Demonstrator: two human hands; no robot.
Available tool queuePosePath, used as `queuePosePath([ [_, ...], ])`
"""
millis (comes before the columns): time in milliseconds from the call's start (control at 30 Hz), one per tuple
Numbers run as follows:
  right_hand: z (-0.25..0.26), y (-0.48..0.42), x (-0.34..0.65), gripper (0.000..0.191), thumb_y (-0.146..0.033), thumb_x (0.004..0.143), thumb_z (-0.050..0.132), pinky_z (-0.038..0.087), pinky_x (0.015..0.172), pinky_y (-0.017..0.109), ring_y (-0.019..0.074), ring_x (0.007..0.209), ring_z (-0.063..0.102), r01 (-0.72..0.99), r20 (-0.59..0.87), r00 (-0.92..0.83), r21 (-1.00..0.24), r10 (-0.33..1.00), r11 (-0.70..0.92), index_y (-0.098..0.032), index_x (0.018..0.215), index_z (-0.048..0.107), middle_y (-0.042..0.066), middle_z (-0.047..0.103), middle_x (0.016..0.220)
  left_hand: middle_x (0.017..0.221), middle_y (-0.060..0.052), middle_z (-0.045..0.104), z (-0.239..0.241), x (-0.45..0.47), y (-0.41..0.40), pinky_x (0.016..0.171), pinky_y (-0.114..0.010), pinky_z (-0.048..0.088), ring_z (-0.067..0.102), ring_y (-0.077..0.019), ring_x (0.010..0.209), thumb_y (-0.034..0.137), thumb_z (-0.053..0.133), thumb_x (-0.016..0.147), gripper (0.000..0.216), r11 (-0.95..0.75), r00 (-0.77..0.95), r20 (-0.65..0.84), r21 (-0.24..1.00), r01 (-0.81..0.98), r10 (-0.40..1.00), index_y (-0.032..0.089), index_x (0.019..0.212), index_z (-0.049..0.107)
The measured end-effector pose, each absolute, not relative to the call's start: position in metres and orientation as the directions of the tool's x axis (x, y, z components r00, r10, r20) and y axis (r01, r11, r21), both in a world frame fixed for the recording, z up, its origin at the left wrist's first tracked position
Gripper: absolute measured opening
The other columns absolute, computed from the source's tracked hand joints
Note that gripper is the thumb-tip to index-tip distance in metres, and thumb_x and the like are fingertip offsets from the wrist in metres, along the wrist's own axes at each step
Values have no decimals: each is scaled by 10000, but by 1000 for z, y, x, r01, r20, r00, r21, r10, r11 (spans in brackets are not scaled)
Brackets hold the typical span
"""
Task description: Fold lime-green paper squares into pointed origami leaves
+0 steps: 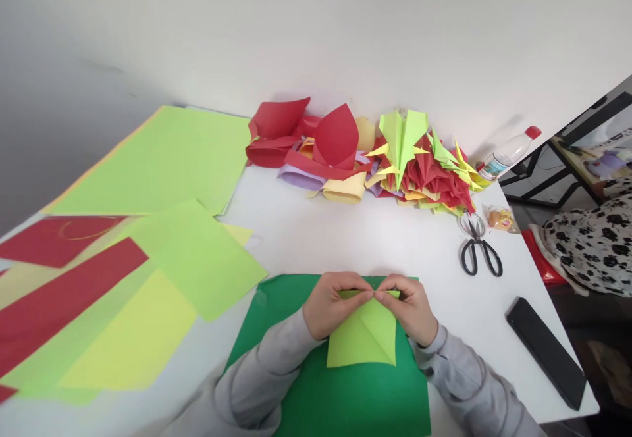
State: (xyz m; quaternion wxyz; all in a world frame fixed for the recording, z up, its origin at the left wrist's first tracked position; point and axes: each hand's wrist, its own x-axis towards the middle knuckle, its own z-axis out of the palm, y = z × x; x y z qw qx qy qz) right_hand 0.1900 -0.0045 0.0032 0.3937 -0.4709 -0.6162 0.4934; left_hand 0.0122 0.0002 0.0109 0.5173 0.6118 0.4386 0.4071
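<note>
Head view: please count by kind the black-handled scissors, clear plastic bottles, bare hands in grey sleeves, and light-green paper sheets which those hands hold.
Black-handled scissors: 1
Clear plastic bottle: 1
Left hand and right hand: 2
Light-green paper sheet: 1
Total: 5

Odds and ends along the right side of the frame, against a plain white wall (pixel 296 29).
A clear plastic bottle (pixel 511 152) with a red cap and a printed label is at the upper right; below it lies a wrapped snack (pixel 500 218), just beside black-handled scissors (pixel 476 239). A flat black rectangular case (pixel 547 353) lies at the lower right. At the right edge, beyond the tabletop, are black-and-white floral fabric (pixel 592 246) and a black metal frame (pixel 577 167).
</note>
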Motion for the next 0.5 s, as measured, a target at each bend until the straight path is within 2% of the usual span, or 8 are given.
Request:
queuePosePath([
  [267,3,-4,190,241,-423,775,657,379,521,245,116,557,494,193,-35,-246,-981,969,13,-193,702,666,-1,614,638,626,-45,696,12,9,2,581,-250,482,618,-165,597,331,622,744,219,-61,279,20,988,141,960,166,630,708],
  [500,4,-5,188,210,-386,722,700,384,533,250,117,559,502,126,-46,-208,-992,977,-20,-193,662,643,-3,609,620,677,-56,726,14,8,3,605,-262,517,650,-180,632,329,661,724,184,-21,293,-10,995,102,956,172,658,731],
])
